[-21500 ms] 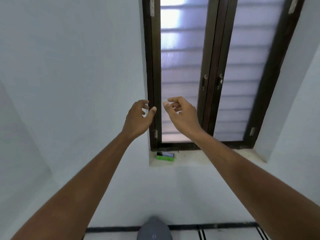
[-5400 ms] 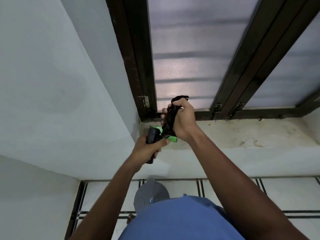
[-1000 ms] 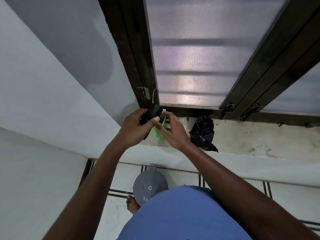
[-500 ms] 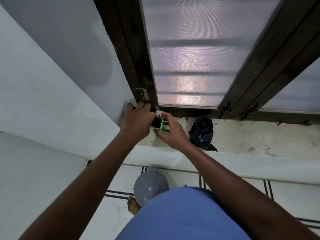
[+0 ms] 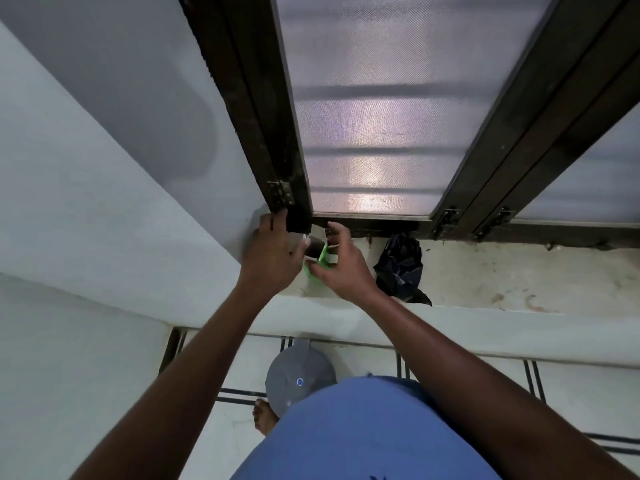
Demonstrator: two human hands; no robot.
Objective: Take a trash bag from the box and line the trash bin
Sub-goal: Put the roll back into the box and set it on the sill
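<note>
Head view: both hands meet at the left corner of the window sill (image 5: 519, 282). The right hand (image 5: 341, 268) pinches the green box (image 5: 320, 263) between thumb and curled fingers, holding it steady. The left hand (image 5: 273, 252) lies just beside it, its fingers reaching toward the dark roll (image 5: 315, 245) at the box's mouth; whether they actually grip the roll cannot be told, as the hand covers it.

The trash bag (image 5: 401, 268) taken out already sits crumpled on the sill, just beyond the right hand's outer side, nearly touching the wrist. It is bunched into a heap with no clear long axis, only a loose tail trailing toward the sill's front edge. The right hand is plainly the nearer one, so it seems best placed to pick the bag up once it lets go of the box.

The trash bin (image 5: 299, 379), lid on, stands on the floor below both forearms, close to the person's bare foot (image 5: 263, 415). Lining is not yet begun.
</note>
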